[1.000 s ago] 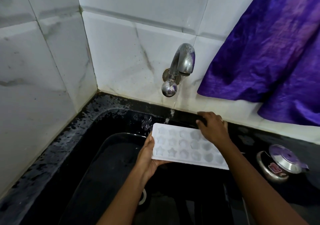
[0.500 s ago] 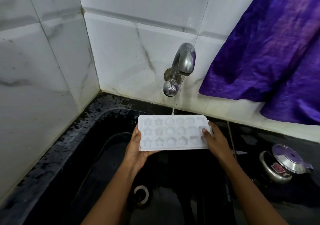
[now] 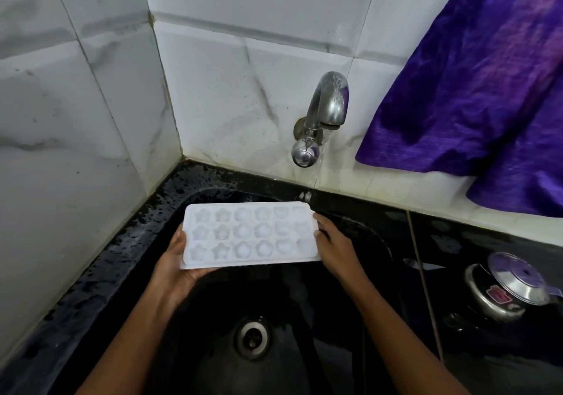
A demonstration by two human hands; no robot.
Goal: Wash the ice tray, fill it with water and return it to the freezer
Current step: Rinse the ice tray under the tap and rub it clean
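A white ice tray [image 3: 249, 233] with star and round moulds is held level over the black sink [image 3: 350, 318]. My left hand [image 3: 176, 260] grips its left end from underneath. My right hand [image 3: 335, 247] holds its right end. A thin stream of water runs from the steel tap [image 3: 327, 108] and lands at the tray's far right corner. The freezer is out of view.
The drain [image 3: 252, 336] lies in the sink bottom below the tray. A steel pressure cooker [image 3: 508, 288] stands on the black counter [image 3: 475, 242] at the right. Purple cloth [image 3: 487, 90] hangs on the tiled wall. Tiled walls close off the left and back.
The tray has shifted left and is now held level by both ends. My right hand came off the far counter edge onto the tray's right end. The view tilted down, showing the drain.
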